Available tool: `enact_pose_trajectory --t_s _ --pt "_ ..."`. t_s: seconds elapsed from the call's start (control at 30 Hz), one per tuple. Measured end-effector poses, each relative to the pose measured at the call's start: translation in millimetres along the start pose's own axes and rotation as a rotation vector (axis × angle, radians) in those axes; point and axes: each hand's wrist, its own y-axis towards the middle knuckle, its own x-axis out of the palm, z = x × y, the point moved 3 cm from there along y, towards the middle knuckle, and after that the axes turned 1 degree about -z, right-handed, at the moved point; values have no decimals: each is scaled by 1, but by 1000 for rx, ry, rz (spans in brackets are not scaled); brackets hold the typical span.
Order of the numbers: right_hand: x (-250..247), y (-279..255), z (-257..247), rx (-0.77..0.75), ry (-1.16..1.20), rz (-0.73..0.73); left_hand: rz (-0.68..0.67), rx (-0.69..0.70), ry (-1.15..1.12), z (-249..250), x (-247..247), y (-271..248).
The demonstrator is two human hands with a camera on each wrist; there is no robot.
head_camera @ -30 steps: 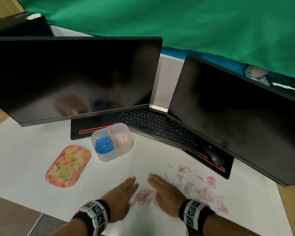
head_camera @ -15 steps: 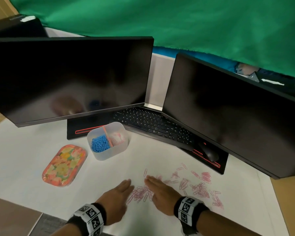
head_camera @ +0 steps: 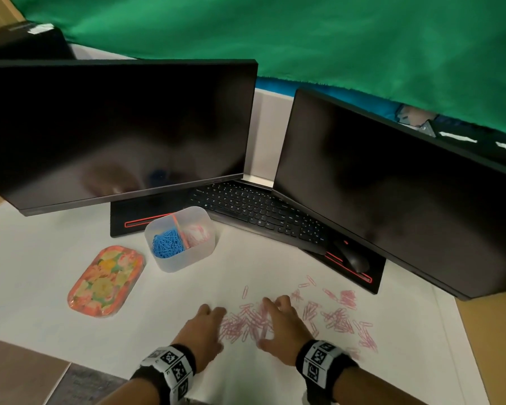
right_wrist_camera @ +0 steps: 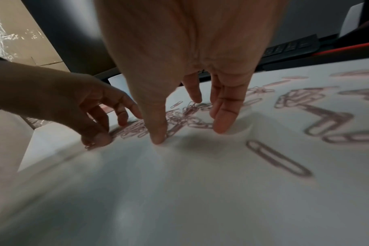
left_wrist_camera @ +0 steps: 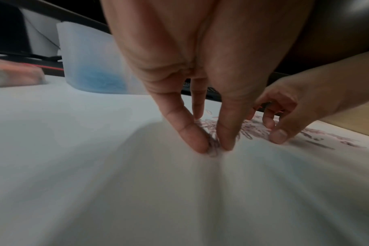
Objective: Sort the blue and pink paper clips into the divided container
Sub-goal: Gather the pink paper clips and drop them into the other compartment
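A heap of pink paper clips [head_camera: 246,323] lies on the white table between my two hands. My left hand [head_camera: 214,323] stands on its fingertips at the heap's left edge. Its thumb and a finger pinch a few pink clips [left_wrist_camera: 213,148] against the table. My right hand [head_camera: 268,323] arches over the heap's right side, fingers spread, tips touching the table and clips [right_wrist_camera: 187,118]. More pink clips [head_camera: 339,314] lie scattered to the right. The translucent divided container [head_camera: 184,261] stands further back, with blue clips [head_camera: 167,244] left of its divider and pink clips [head_camera: 197,233] right of it.
A flowered orange tray [head_camera: 105,280] lies left of the container. Two dark monitors [head_camera: 114,127] [head_camera: 392,194], a black keyboard [head_camera: 260,211] and a mouse [head_camera: 352,258] fill the back of the table. The table's front edge runs just behind my wrists.
Both hands lay flat with straight fingers beside the heap. Now they are raised onto their fingertips, the left fingers have closed on clips, and the heap is drawn tighter between them.
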Motion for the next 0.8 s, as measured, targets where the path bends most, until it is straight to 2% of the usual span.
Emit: enact_pose_trajectory --t_s 0.1,0.2,0.5,0.8 --pt "4 12 -11 9 76 -30 34 13 -27 12 0 11" --pt "4 19 -21 -7 94 -43 10 45 -1 27 2 18" --pt "-2 26 -32 -40 -29 28 108 62 106 34 -2 38" --pt "-12 36 -25 26 45 -21 139 15 -49 22 -16 42"
